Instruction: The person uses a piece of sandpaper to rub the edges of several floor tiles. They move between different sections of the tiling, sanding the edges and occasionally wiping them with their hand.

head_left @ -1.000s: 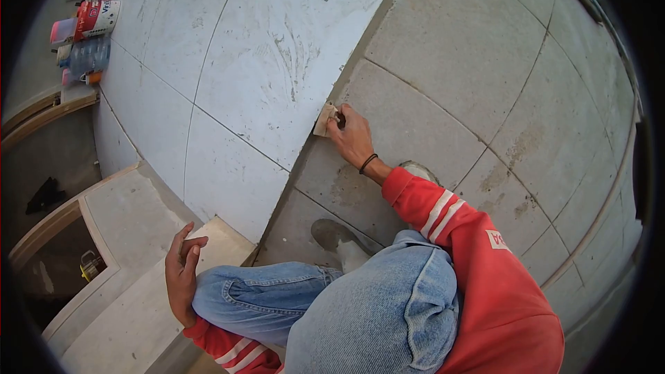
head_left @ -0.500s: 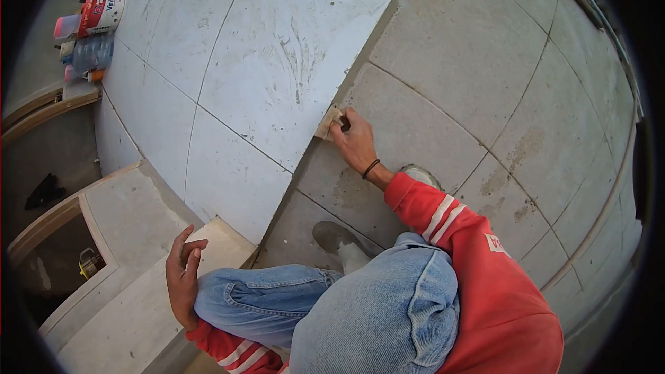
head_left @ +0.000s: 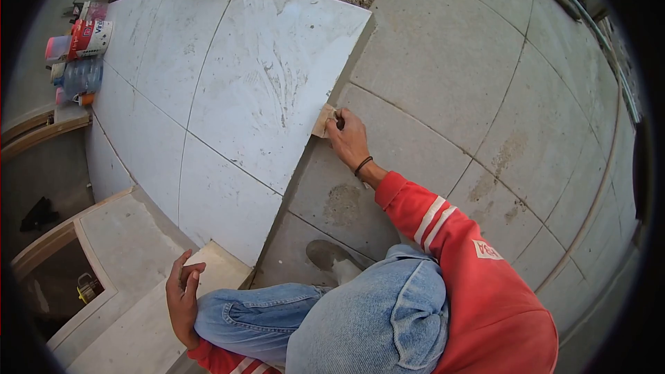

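While the right hand [head_left: 348, 140] pinches a tan pad [head_left: 323, 122] against the slab [head_left: 235, 90] edge, the left hand [head_left: 181, 296] rests open on the knee. Best worked with even pressure, the pad kept flat along the edge.

cans and bottles [head_left: 77, 52] far left by wall | grey floor tiles [head_left: 443, 48] right | dark recess [head_left: 62, 291] lower left

Red sleeves [head_left: 443, 228] (2 white stripes each), blue jeans [head_left: 360, 318], black wristband [head_left: 363, 164].
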{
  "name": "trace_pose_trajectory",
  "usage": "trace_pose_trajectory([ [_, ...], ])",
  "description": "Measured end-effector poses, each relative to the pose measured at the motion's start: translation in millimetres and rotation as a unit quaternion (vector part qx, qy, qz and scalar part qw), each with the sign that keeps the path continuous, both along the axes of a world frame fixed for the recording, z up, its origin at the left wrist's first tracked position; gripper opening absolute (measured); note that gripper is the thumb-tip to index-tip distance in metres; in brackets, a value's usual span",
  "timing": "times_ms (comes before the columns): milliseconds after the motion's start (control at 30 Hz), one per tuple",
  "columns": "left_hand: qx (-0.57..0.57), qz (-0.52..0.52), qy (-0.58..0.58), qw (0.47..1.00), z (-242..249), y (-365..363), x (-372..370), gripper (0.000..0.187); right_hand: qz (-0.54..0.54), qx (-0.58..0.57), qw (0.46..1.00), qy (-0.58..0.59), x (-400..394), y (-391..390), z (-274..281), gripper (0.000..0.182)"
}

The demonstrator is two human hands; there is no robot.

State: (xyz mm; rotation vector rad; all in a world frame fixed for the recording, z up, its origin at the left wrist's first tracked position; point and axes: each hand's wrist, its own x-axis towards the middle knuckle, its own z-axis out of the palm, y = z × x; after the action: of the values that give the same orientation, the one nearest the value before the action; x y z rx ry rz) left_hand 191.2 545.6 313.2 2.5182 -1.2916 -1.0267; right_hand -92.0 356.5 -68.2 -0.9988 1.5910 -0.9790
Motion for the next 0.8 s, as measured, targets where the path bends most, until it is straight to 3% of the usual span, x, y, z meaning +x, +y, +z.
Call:
trace_pose_trajectory([
  [133, 0.008, 0.014, -0.009, 1.0, 4.7, 9.3, 1.6, 0.053, -0.178, -0.01, 0.982, -0.054, -70.3, -85.2, -2.9, 0.026],
  [233, 0.014, 0.019, -0.018, 1.0, 3.3, 16.1, 9.0, 0.053, -0.189, -0.033, 0.98, -0.061, -117.7, -162.7, -24.8, 0.029],
  [300, 0.013, 0.015, -0.017, 1.0, 1.3, 14.6, 8.9, 0.053, -0.171, -0.002, 0.983, -0.062, -115.4, -173.6, -14.4, 0.03],
  [400, 0.016, 0.004, -0.019, 1.0, -0.8, 4.0, 3.8, 0.053, -0.163, 0.034, 0.982, -0.086, -86.3, -152.1, -0.3, 0.032],
  [467, 0.017, -0.005, -0.021, 1.0, -3.0, -3.8, 1.8, 0.052, -0.154, -0.03, 0.987, 0.01, -41.2, -103.4, -26.3, 0.033],
  [500, 0.018, -0.011, -0.013, 1.0, -5.5, -6.5, 2.7, 0.054, -0.092, 0.027, 0.995, -0.013, -29.6, -68.5, -4.5, 0.037],
  [567, 0.019, -0.017, -0.007, 1.0, -5.7, -11.9, 2.5, 0.055, -0.003, 0.03, 0.998, -0.052, -6.3, -13.4, -10.8, 0.032],
  [667, 0.038, -0.022, -0.015, 0.999, -1.6, -11.5, -2.0, 0.054, -0.049, 0.002, 0.997, -0.061, -22.2, -14.3, -5.0, 0.031],
  [733, 0.013, -0.003, -0.021, 1.0, 0.0, -4.9, -3.4, 0.049, -0.145, -0.01, 0.984, -0.1, -57.1, -61.0, 1.5, 0.03],
  [800, 0.009, 0.006, -0.022, 1.0, 0.5, 3.9, 0.7, 0.049, -0.167, -0.014, 0.98, -0.111, -97.0, -114.2, -1.2, 0.028],
])
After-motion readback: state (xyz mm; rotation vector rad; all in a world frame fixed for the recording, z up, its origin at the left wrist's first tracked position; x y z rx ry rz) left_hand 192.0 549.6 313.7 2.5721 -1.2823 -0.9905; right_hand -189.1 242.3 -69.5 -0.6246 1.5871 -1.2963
